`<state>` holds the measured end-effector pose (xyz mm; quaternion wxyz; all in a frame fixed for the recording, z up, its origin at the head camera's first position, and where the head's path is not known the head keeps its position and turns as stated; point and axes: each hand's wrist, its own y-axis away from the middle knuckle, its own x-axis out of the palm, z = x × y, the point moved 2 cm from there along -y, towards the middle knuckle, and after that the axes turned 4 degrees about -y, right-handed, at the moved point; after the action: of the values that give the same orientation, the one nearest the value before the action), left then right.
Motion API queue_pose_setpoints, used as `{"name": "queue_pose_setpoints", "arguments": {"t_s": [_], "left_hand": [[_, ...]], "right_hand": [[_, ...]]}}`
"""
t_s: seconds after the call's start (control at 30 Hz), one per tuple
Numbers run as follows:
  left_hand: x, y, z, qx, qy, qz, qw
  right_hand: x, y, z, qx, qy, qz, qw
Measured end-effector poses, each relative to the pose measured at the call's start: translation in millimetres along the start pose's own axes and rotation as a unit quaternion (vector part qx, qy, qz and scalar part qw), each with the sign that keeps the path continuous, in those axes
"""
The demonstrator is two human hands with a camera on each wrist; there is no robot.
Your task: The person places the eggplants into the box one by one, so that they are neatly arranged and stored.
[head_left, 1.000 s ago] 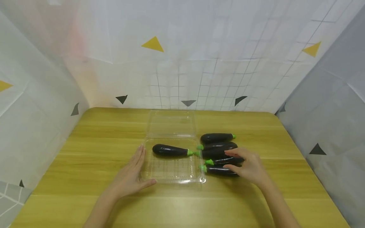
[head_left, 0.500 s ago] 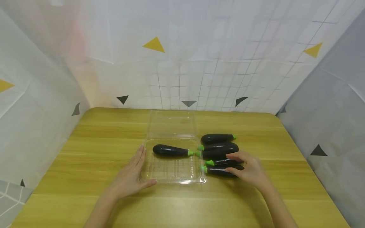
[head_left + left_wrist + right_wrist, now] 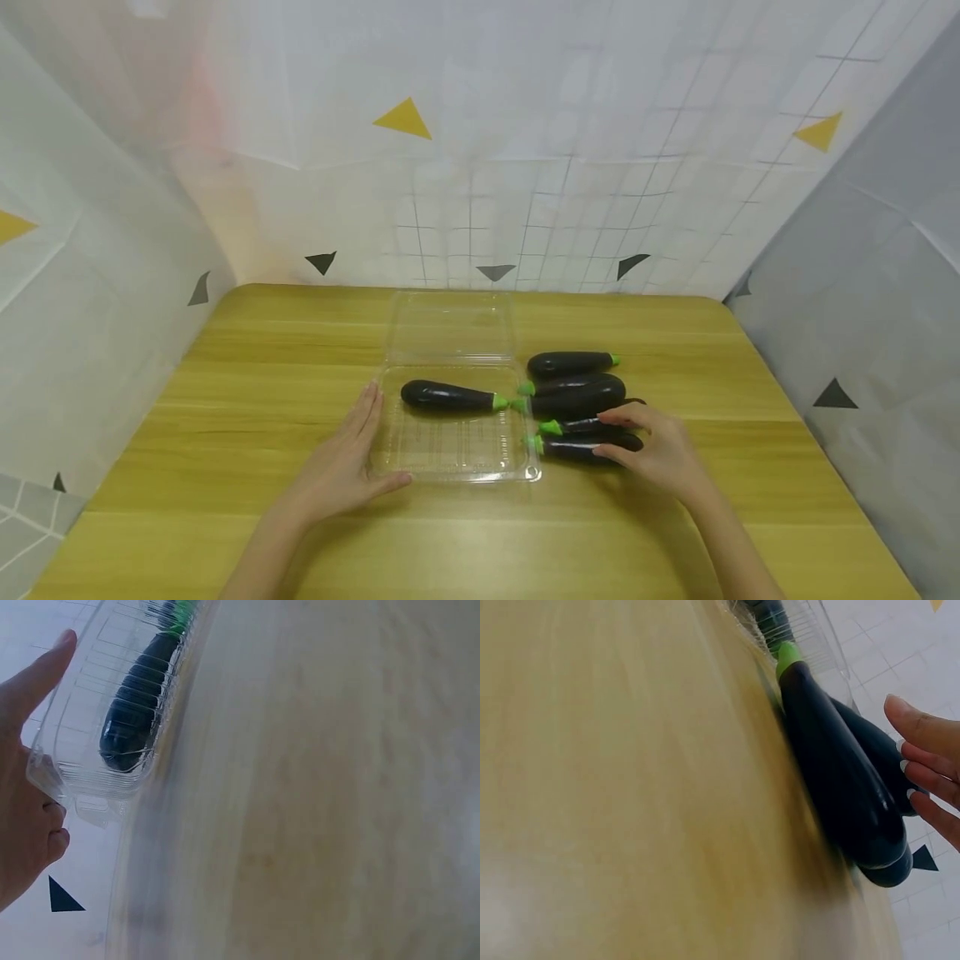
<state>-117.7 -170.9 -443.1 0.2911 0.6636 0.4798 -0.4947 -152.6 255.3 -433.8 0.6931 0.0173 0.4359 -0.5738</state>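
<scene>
In the head view, a clear plastic clamshell box [image 3: 450, 450] lies opened out with its lid [image 3: 453, 325] to the back. One dark eggplant [image 3: 446, 396] with a green stem end lies inside. My left hand [image 3: 341, 462] rests against the box's left side, fingers straight, thumb at the front corner. My right hand [image 3: 656, 446] hovers over the nearest eggplant [image 3: 573, 448] and the one behind it [image 3: 588, 427], thumb and forefinger spread apart. In the right wrist view, a gap shows between my fingertips [image 3: 900, 754] and the large eggplant [image 3: 840, 772].
Several more eggplants lie to the right of the box, among them the farthest eggplant [image 3: 570, 364] and a thick middle one [image 3: 581, 397]. The wooden table [image 3: 480, 542] ends at a pale sheet wall [image 3: 480, 167] behind and at both sides.
My right hand has shifted slightly nearer to me over the front eggplants. My left hand, the box and the eggplants have stayed in place.
</scene>
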Motion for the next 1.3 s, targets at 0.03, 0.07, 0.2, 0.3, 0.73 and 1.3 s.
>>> {"name": "queue_pose_setpoints", "arguments": {"t_s": [0.03,0.07,0.2,0.3,0.73,1.3], "left_hand": [[-0.2,0.1,0.0,0.001,0.0,0.0,1.0],[-0.3,0.1,0.2,0.001,-0.001,0.0,1.0],[-0.7,0.3,0.2,0.001,0.002,0.002,1.0],[0.0,0.4,0.5,-0.002,0.0,0.004,1.0],[1.9,0.5,1.4,-0.007,0.004,0.004,1.0],[3.7,-0.7,2.4,-0.006,0.002,0.005,1.0]], "right_hand": [[0.5,1.0,-1.1,-0.001,-0.001,0.0,1.0],[1.0,2.0,-2.0,-0.004,0.0,0.001,1.0],[2.3,5.5,-5.0,-0.017,0.005,-0.004,0.9998],[2.6,7.3,-6.2,-0.023,0.01,-0.008,0.9996],[3.8,14.0,-15.7,-0.011,0.06,0.005,0.9981],[7.2,25.0,-17.1,0.034,0.081,0.057,0.9945]]}}
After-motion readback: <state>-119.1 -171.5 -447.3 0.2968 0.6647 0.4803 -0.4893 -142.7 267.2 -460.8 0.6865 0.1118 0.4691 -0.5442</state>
